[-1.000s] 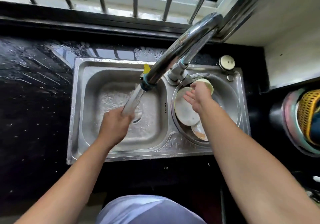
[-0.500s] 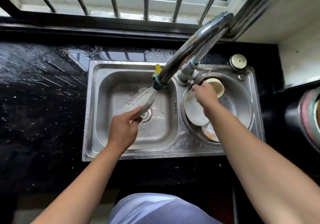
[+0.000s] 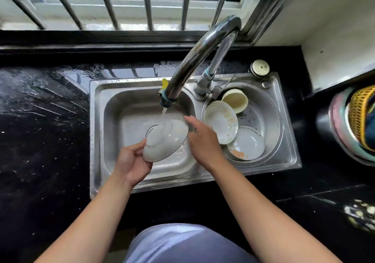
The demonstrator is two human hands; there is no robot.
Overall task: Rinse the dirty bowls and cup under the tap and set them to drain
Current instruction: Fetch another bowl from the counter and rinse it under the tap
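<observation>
The left hand (image 3: 133, 162) is gripping a white bowl (image 3: 166, 140) by its near rim, tilted bottom-up over the left basin (image 3: 113, 120), water from the tap (image 3: 198, 57) running over it. The right hand (image 3: 203, 139) is hovering open just right of it. Two stained bowls (image 3: 221, 122) and a cream cup (image 3: 236, 100) are sitting in the right basin; the nearer bowl's rim lettering is too small to read.

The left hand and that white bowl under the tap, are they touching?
Touching. The head view shows the left hand gripping the white bowl at its lower rim, thumb pressed on the outside, holding it tilted under the water stream.
</observation>
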